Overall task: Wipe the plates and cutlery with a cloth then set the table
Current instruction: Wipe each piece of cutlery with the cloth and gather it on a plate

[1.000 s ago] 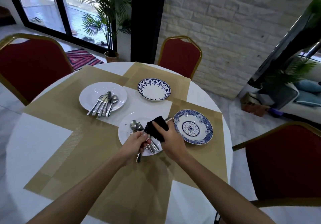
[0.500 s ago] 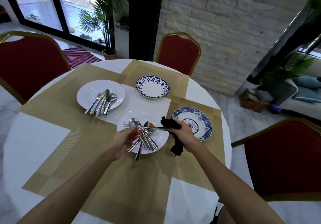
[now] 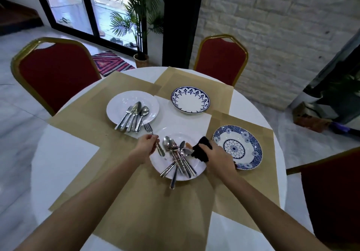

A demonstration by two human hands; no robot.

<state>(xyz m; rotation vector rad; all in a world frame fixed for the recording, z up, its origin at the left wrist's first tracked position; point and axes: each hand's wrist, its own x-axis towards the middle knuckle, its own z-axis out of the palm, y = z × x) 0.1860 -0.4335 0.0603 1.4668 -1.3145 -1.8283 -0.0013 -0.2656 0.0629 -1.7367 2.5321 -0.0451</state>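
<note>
head view: left hand [image 3: 145, 147], grip clamped on fork [image 3: 149, 129] handle, tines pointing away, at left rim of near white plate [image 3: 155, 165]. right hand [image 3: 218, 157], grip closed round black cloth [image 3: 201, 150], over same plate's right side. cutlery heap [image 3: 178, 157] lies on that plate. second cutlery set [image 3: 134, 114] on far white plate [image 3: 116, 106]. two blue-patterned plates [image 3: 191, 99] on placemats [image 3: 148, 202], white tabletop [image 3: 64, 163].

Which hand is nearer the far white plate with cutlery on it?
Left. The left hand, holding a fork, is just short of the far white plate; the right hand, gripping the black cloth, is farther, beside the flower-centred plate.
</note>
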